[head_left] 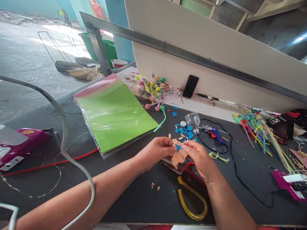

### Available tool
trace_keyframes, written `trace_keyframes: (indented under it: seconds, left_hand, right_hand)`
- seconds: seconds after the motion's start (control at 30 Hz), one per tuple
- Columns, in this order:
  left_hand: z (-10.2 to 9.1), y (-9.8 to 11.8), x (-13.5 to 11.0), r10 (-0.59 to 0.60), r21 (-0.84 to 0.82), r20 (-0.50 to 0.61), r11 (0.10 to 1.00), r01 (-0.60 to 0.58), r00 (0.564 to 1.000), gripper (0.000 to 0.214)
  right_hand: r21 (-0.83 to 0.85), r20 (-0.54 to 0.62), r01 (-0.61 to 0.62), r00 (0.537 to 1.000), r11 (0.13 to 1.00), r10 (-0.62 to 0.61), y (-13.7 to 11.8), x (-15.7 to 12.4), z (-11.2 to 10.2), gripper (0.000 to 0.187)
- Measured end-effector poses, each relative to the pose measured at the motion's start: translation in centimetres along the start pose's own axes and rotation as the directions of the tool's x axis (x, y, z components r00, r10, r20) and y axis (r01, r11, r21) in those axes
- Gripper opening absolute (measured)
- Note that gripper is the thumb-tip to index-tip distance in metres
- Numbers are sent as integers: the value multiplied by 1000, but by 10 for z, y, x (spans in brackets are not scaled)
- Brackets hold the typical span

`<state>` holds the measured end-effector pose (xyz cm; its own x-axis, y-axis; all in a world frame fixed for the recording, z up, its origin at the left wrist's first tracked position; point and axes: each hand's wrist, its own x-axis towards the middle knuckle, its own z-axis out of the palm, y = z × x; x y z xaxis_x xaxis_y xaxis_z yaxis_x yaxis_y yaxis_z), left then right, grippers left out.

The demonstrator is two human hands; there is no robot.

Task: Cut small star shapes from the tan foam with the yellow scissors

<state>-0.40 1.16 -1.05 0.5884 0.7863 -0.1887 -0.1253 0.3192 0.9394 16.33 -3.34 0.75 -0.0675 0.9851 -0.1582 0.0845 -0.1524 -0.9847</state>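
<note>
Pinching a blue star (178, 148) between thumb and fingers of the left hand (157, 150) and likewise of the right hand (199, 156), with 2 thumbs nearly meeting. Holding it above the dark table (144, 204), against peach pieces (177, 158); cannot tell whether gripping these too. Note 1 gray cable (64, 127) crossing in front of the left forearm (120, 182), and 1 curved yellow handle (203, 204) below the hands. Just beyond, see blue scraps (187, 130), a clear bottle top (192, 120) and a blue glue gun (217, 136). Farther off, find green sheets (115, 115), fuzzy flowers (153, 88) and 1 upright black phone (190, 86).
</note>
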Motion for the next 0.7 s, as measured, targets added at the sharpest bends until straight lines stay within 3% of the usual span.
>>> trace_keyframes:
  seconds: [0.17,0.4,0.7]
  left_hand:
    - [1,1,0,-18,21,-1,1000,18,1000,30]
    - [-1,2,0,-54,2,23,999,54,998,29]
    - [0,3,-1,-43,8,40,999,43,998,26]
  right_hand:
    - [48,-24,-20,999,999,21,0,1,-1,25]
    - [-127,-39,70,996,989,-75,-1,1,-1,26]
    - [-68,-1,52,999,996,-52,-2,-1,-5,18]
